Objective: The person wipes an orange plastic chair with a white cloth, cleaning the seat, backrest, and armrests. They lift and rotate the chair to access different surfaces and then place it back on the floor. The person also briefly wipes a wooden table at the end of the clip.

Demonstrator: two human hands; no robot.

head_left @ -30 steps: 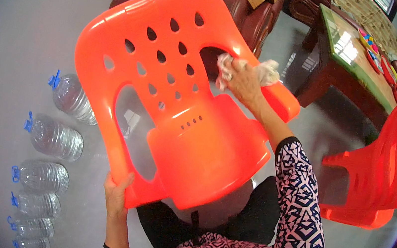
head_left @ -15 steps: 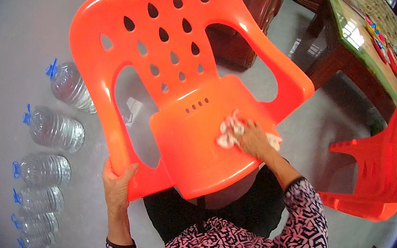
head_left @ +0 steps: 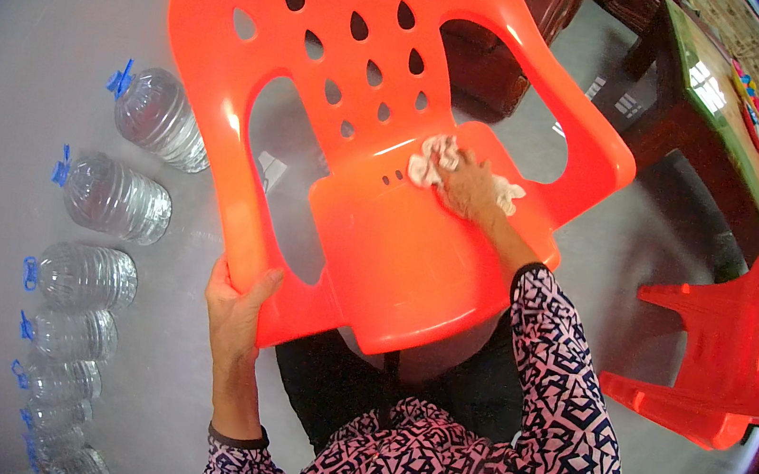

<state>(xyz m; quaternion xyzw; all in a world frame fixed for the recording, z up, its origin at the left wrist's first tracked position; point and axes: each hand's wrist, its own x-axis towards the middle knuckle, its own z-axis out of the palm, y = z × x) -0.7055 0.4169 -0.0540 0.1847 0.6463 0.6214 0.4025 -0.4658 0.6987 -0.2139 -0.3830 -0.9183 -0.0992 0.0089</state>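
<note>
An orange-red plastic armchair (head_left: 413, 270) is tilted in front of me, its seat toward my body and its back, pierced with teardrop holes, farther away. My left hand (head_left: 238, 309) grips the front end of the chair's left arm, thumb on top. With my right hand (head_left: 474, 190) I press a crumpled whitish cloth (head_left: 433, 161) onto the rear of the seat, near where it meets the backrest. The cloth covers some of the small slots there. My right fingertips are partly sunk in its folds.
Several large clear water bottles (head_left: 121, 198) with blue handles stand in a row on the grey floor at left. More red plastic chairs (head_left: 731, 331) are stacked at right. A glass-topped wooden table (head_left: 722, 110) stands far right, beside a dark brown leather seat (head_left: 491, 84).
My right hand and the cloth have moved from the middle of the seat up to its rear edge. My left hand keeps its grip on the chair arm.
</note>
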